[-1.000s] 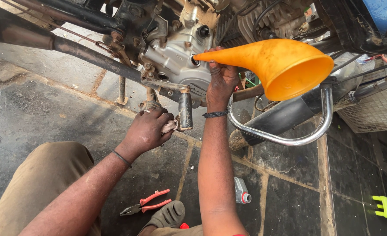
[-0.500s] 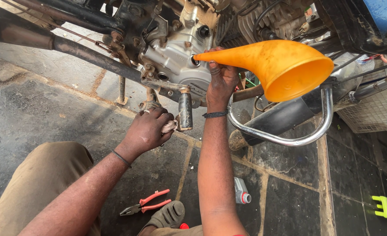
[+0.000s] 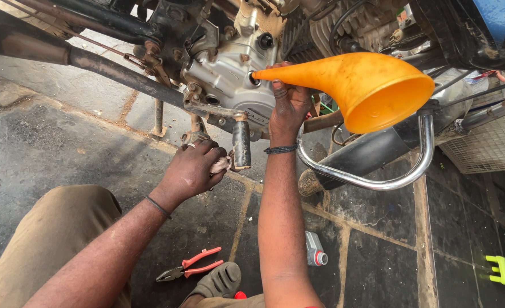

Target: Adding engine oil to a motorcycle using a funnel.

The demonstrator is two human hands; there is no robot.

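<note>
Nothing has shifted since a moment ago. My right hand [image 3: 289, 108] grips the orange funnel [image 3: 355, 85], its spout in the engine [image 3: 229, 80]; my left hand [image 3: 192, 171] pinches a rag [image 3: 220, 165] beside the footpeg [image 3: 241, 144].

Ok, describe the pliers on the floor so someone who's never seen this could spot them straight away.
Start at the motorcycle engine where the right hand holds the orange funnel. Drop to the dark stone floor between the person's forearms. The pliers lie beside a grey sandal; only they have red handles.
</note>
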